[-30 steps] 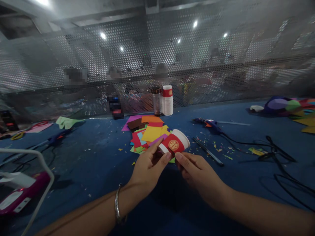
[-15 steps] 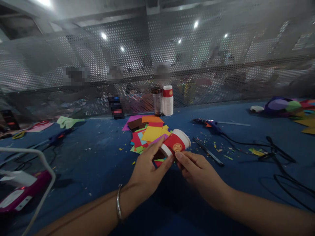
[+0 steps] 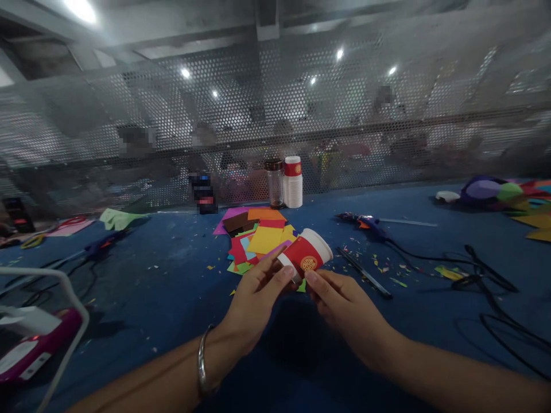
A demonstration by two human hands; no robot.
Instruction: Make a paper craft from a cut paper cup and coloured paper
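Note:
A red and white paper cup (image 3: 306, 252) is held tilted above the blue table, its rim toward the upper right. My left hand (image 3: 260, 295) grips its base end, thumb on the near side and fingers behind. With thumb and fingers, my right hand (image 3: 340, 298) pinches the cup's lower side near the round gold print. Just behind the cup lies a pile of coloured paper pieces (image 3: 266, 236), partly covered by my left hand. The inside of the cup is hidden from me.
A stack of paper cups (image 3: 294, 189) and a clear jar (image 3: 275, 186) stand by the perforated metal screen (image 3: 241, 109). To the right lie a blue glue gun (image 3: 365, 223), a dark cutter-like strip (image 3: 364, 272) and black cable (image 3: 486, 292). A purple power strip (image 3: 43, 344) sits left.
The left thumb has shifted up onto the cup's base end, and the cup has turned slightly. Both hands keep hold of it. The view has tilted up a little.

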